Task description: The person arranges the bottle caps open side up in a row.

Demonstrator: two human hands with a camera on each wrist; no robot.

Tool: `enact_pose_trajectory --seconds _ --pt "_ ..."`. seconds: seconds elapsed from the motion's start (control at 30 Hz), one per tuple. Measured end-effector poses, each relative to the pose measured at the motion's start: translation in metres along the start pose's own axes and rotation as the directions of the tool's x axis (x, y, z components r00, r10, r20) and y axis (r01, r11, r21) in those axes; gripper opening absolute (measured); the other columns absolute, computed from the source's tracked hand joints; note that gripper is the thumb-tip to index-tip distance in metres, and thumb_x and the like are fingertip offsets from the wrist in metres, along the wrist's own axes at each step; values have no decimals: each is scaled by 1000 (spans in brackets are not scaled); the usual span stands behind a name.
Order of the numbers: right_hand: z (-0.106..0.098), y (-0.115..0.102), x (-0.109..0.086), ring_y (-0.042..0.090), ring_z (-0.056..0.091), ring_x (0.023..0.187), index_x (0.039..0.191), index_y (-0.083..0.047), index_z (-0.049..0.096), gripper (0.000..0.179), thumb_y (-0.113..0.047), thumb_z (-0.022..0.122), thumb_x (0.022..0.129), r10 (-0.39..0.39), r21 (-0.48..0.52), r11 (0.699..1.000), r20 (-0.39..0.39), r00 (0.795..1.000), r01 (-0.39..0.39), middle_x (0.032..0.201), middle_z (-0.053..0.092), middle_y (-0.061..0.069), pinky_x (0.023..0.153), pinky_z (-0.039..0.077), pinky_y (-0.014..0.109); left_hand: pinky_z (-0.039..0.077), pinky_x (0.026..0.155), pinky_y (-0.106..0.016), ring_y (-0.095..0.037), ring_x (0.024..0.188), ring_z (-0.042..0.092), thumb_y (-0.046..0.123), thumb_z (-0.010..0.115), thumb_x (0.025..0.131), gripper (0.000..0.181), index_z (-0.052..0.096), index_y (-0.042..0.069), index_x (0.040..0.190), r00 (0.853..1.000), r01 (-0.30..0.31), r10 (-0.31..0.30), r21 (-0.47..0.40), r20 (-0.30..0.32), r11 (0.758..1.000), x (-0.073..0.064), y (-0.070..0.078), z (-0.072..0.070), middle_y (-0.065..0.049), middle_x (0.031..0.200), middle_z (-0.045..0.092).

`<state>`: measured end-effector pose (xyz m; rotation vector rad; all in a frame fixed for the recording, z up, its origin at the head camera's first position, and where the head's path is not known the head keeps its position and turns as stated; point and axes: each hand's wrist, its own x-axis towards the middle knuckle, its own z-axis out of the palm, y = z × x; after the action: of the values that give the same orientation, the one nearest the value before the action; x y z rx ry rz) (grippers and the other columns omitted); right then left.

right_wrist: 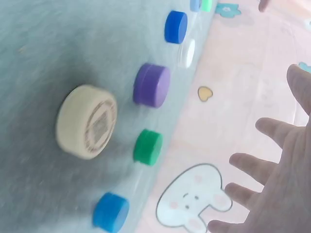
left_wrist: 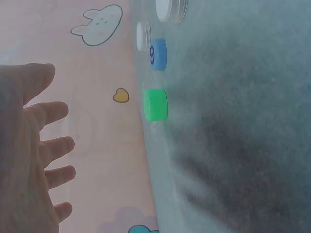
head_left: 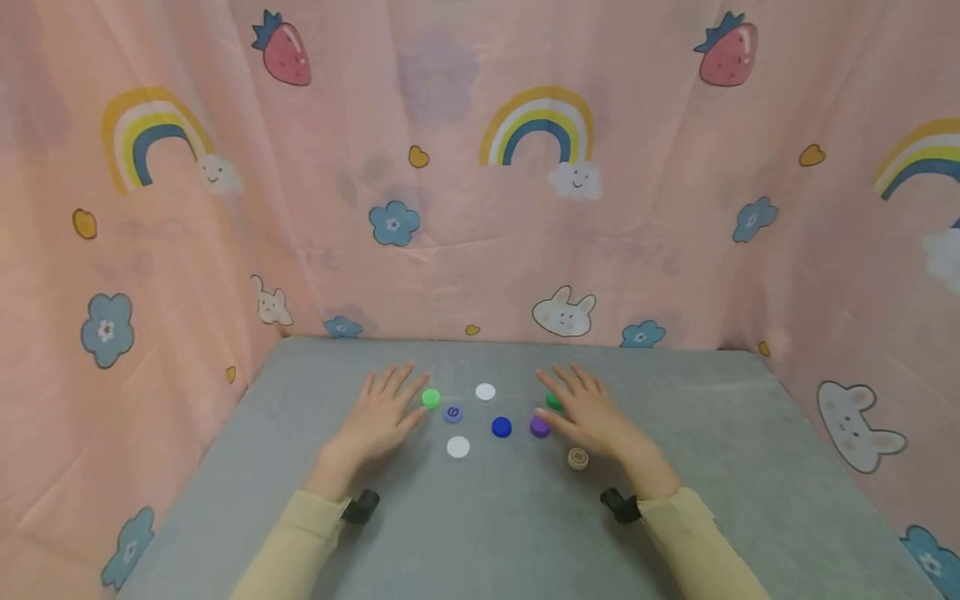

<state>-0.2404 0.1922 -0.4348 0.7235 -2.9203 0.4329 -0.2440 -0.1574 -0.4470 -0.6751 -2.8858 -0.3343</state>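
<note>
Both hands hover above the grey table with fingers spread and hold nothing. Beside the thumb and index finger of my left hand (head_left: 378,417) lies a light green bottle cap (head_left: 431,398). A pale blue cap with a dark swirl (head_left: 453,413) and two white caps, one farther back (head_left: 485,392) and one nearer (head_left: 458,447), are in the middle with a dark blue cap (head_left: 502,427). My right hand (head_left: 596,421) partly covers a purple cap (head_left: 540,426) and a green cap (head_left: 553,401). A beige cap with a printed top (head_left: 577,459) lies near its wrist. Another blue cap (right_wrist: 111,212) shows in the right wrist view.
The grey table (head_left: 480,533) ends at the back against a pink patterned curtain (head_left: 480,267), which also hangs on the left and right sides. A dark camera mount sits at each wrist, the left one (head_left: 362,507) and the right one (head_left: 620,506).
</note>
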Motion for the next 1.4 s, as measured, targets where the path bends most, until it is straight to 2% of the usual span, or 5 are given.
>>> enact_pose_trajectory --seconds 0.23,0.47,0.7,1.1,1.4 --pt "3 -14 24 45 24 139 149 -17 31 66 -51 47 95 -47 -19 999 24 999 48 151 33 19 108 21 64 14 112 -60 -40 141 24 43 43 99 55 34 20 148 1000 -1 1 1 -12 1000 2 -7 -2 -13 154 28" --pt "9 -29 48 37 29 139 147 -11 33 68 -50 50 94 -107 35 994 51 993 106 149 36 16 110 27 55 22 113 -53 -35 137 32 42 47 97 56 38 16 146 998 -30 30 0 -61 1000 9 -16 2 -14 149 37" --pt "22 -46 69 32 42 132 141 -6 43 64 -43 60 91 -120 132 984 7 993 118 142 47 15 108 35 46 27 111 -51 -33 131 42 34 60 92 55 45 10 140 993 -48 35 -121 -113 992 16 -17 6 -13 141 48" --pt "55 -60 95 30 57 119 127 -3 58 52 -28 73 83 -133 246 956 -130 983 161 126 62 14 101 43 42 41 102 -45 -28 119 54 25 73 83 48 60 8 126 984 -16 -48 -354 -172 935 26 -25 18 -10 125 62" --pt "79 -76 107 26 61 112 122 -5 60 44 -25 72 84 -28 334 939 -149 988 77 119 65 11 97 47 38 45 96 -45 -28 109 60 19 78 77 38 69 8 112 977 59 -147 -465 -156 883 27 -35 30 -8 112 68"
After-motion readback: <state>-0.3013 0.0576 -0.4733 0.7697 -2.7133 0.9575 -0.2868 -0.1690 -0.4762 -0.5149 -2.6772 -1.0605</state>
